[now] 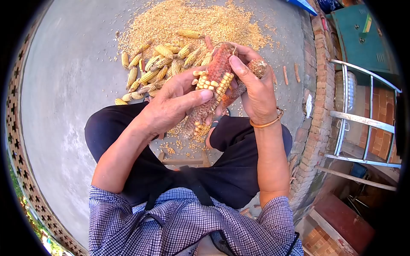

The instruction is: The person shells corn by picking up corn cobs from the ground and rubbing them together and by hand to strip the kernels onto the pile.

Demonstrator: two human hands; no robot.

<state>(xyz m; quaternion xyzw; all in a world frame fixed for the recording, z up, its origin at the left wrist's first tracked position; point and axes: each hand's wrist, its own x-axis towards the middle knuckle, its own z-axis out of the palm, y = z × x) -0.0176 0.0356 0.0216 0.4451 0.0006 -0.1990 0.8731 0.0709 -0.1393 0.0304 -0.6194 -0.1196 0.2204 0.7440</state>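
Observation:
A partly stripped corn cob, reddish where bare and with some yellow kernels left, is held between my two hands above my lap. My left hand grips its lower left side, the thumb pressed by the kernels. Around the upper right side of the cob my right hand is closed, its thumb near the top. A second, bare-looking cob also sits in my right hand. Loose kernels rest on the cob by my left fingers. Another greyish cob surface shows below the hands; how it is held is partly hidden.
Unshelled cobs lie piled on the grey floor, before a wide spread of loose kernels. Thin bare cobs lie to the right. A wooden stool is between my legs. Brick edging and a metal frame stand right.

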